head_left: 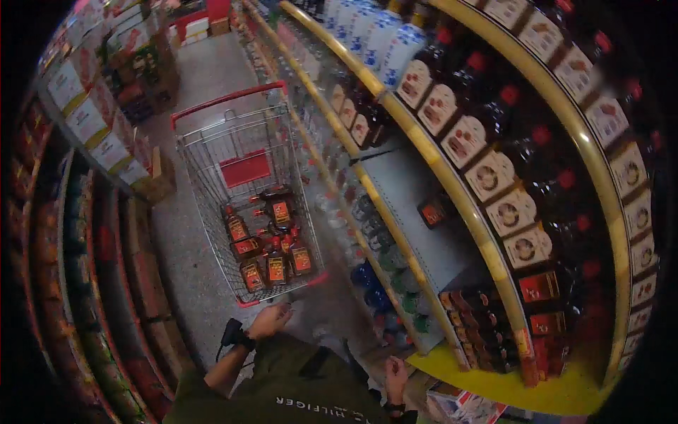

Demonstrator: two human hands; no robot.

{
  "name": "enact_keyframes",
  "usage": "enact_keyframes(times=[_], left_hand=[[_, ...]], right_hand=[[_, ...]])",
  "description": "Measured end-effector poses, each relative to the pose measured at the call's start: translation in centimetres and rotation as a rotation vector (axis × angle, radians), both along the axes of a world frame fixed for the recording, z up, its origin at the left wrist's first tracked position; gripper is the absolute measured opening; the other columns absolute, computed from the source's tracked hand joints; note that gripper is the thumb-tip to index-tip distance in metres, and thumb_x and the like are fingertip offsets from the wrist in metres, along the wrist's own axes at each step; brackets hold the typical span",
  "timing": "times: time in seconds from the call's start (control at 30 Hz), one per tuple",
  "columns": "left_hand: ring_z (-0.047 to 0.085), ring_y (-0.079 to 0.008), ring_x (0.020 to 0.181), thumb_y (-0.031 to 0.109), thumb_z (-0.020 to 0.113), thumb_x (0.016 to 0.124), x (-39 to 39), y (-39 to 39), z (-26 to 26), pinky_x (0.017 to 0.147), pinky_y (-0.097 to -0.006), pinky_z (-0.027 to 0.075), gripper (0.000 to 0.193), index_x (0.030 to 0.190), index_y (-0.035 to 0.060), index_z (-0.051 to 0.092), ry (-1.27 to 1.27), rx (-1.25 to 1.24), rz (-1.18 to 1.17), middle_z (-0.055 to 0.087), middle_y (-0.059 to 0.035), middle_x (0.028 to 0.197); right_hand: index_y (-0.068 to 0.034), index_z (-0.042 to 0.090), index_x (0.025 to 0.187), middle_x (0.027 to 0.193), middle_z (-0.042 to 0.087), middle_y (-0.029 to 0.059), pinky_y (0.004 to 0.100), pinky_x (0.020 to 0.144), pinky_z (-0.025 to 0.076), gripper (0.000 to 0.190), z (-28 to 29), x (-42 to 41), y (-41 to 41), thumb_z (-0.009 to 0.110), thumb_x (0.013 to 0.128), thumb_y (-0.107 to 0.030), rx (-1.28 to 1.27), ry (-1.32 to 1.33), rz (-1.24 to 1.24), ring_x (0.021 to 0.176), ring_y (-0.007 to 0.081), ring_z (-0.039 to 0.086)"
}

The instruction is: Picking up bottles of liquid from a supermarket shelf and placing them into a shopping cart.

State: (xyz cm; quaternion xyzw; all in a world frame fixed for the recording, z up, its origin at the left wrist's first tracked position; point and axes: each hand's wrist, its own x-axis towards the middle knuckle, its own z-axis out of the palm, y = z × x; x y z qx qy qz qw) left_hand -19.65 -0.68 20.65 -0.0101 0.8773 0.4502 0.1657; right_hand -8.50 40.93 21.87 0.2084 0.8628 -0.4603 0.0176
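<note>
My left hand (270, 320), with a black device strapped at the wrist, is just behind the near rim of a metal shopping cart (243, 302); I see nothing in it. Near the end of the lower shelves, my right hand (396, 371) has its fingers curled, and nothing is seen in it. Several dark glass bottles (276, 266) with red-orange labels and red caps lie in the cart basket. One similar bottle (432, 213) lies on a mostly bare shelf (405, 185) to the right.
Packed shelves (508, 212) of labelled dark bottles curve along the right. A yellow panel (466, 373) ends the shelving, with a printed carton (461, 405) below it. Stacked cardboard boxes (100, 122) and stocked shelves (74, 254) line the left. The aisle floor (206, 61) runs beyond the cart.
</note>
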Motion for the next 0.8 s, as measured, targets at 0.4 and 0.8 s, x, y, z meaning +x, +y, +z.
enact_keyframes(times=[0.4,0.8], left_hand=[[0.063,-0.0239,0.1,0.021,0.067,0.09,-8.4,14.8,4.4,0.086,-0.0369,0.05,0.044,0.123,-0.0027,0.051,0.282,0.216,-0.13,0.064,-0.0159,0.108],[0.042,-0.0379,0.128,0.045,0.08,0.07,-35.1,27.9,9.5,0.108,-0.0455,0.033,0.091,0.138,-0.0006,0.041,0.646,0.4,-0.253,0.049,-0.0198,0.136]], right_hand=[[-0.001,0.061,0.111,0.098,0.067,0.0074,0.0289,0.08,0.051,0.02,3.3,1.6,1.1,0.059,0.093,-0.01,-0.234,0.156,-0.233,0.088,0.0147,0.064],[0.0,0.04,0.137,0.137,0.049,0.016,0.0354,0.102,0.042,0.051,12.3,-23.0,-2.0,0.063,0.094,-0.013,-0.323,0.453,-0.241,0.121,0.0241,0.053]])
